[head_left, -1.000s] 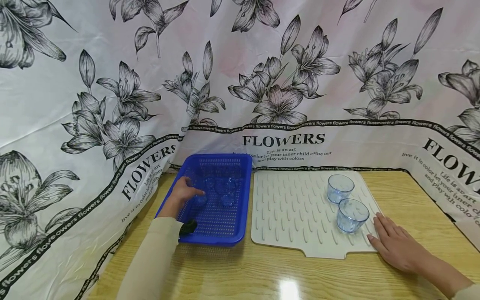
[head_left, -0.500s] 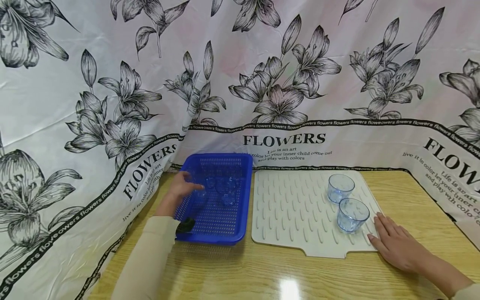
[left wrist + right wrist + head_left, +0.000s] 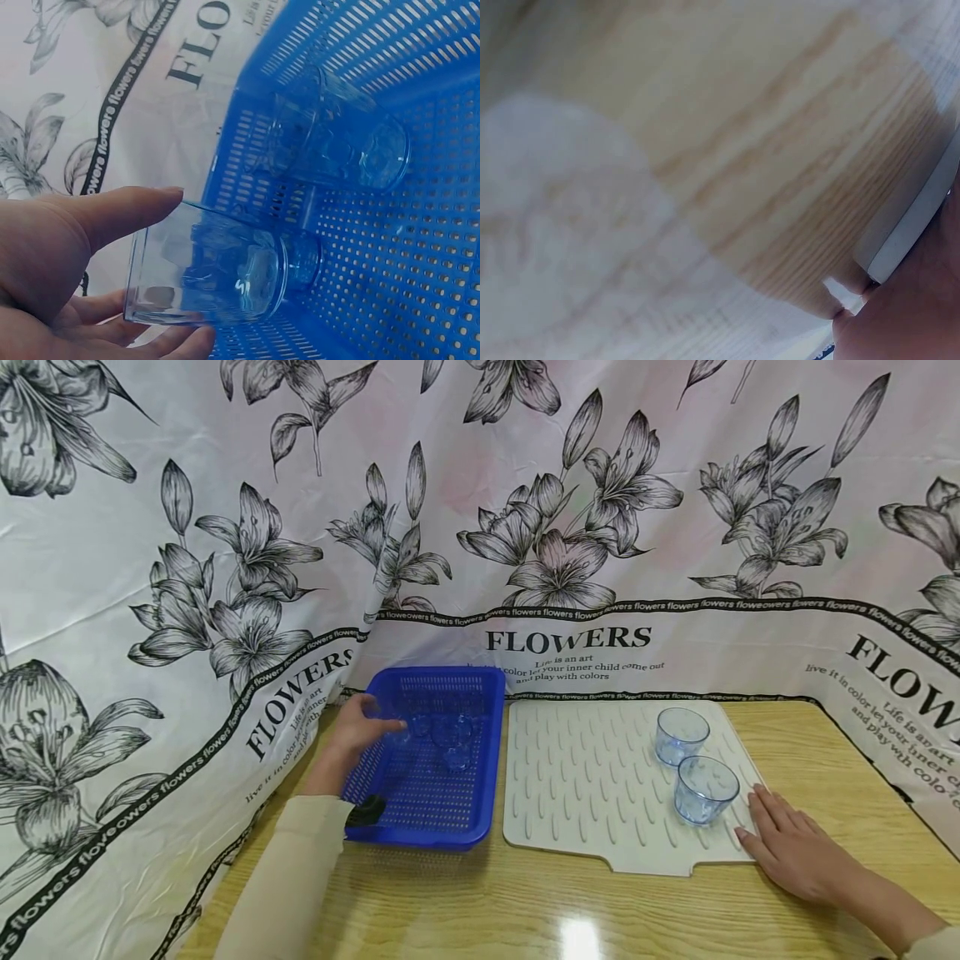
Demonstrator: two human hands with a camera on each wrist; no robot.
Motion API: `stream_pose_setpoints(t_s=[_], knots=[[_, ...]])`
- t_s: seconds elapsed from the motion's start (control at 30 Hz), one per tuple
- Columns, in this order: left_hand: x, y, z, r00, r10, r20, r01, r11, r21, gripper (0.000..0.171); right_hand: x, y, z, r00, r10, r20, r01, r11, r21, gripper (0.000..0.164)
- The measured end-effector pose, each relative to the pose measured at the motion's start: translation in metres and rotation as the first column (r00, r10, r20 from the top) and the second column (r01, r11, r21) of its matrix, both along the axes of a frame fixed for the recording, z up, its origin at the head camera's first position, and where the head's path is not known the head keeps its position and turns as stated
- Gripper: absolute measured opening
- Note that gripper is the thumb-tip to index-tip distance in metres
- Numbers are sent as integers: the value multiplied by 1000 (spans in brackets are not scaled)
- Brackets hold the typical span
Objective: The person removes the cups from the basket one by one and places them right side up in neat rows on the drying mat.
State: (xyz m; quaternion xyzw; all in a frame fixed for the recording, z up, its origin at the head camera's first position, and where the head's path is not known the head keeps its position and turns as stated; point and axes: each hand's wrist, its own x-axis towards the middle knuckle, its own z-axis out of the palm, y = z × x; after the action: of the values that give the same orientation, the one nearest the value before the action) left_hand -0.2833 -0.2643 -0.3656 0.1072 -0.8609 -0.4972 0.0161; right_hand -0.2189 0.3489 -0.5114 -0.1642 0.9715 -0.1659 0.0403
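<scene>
In the left wrist view my left hand (image 3: 52, 255) grips a clear bluish drinking glass (image 3: 217, 262), thumb along one side and fingers along the other. The head view puts this left hand (image 3: 354, 731) at the left side of a blue perforated basket (image 3: 480, 827), where the glass is hard to make out. More glasses (image 3: 455, 756) lie in the basket. My right hand (image 3: 798, 852) rests flat at the right edge of a white ridged drying mat (image 3: 577, 793). Close to it on the mat stand two bluish glasses, one in front (image 3: 705, 793) and one behind (image 3: 681, 739).
The wooden table (image 3: 510, 910) carries the basket at left and the mat beside it. A white flower-printed cloth (image 3: 420, 552) hangs behind and along both sides, close to the basket's left and back edges.
My left hand has moved slightly left and up at the basket with the glass. The right hand and the two glasses on the mat stay put.
</scene>
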Motion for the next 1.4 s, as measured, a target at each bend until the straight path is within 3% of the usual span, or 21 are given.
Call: stream_pose_setpoints(t_s=[0.77,1.4], knots=[[9,6,6,998,-28,-48,30,999,43,87,0,1,-1,1000,-3,6,3,1000,5,77],[19,31,20,989,-77,-128,90,991,95,86,3,-5,9,1000,-12,-17,13,999,35,74]])
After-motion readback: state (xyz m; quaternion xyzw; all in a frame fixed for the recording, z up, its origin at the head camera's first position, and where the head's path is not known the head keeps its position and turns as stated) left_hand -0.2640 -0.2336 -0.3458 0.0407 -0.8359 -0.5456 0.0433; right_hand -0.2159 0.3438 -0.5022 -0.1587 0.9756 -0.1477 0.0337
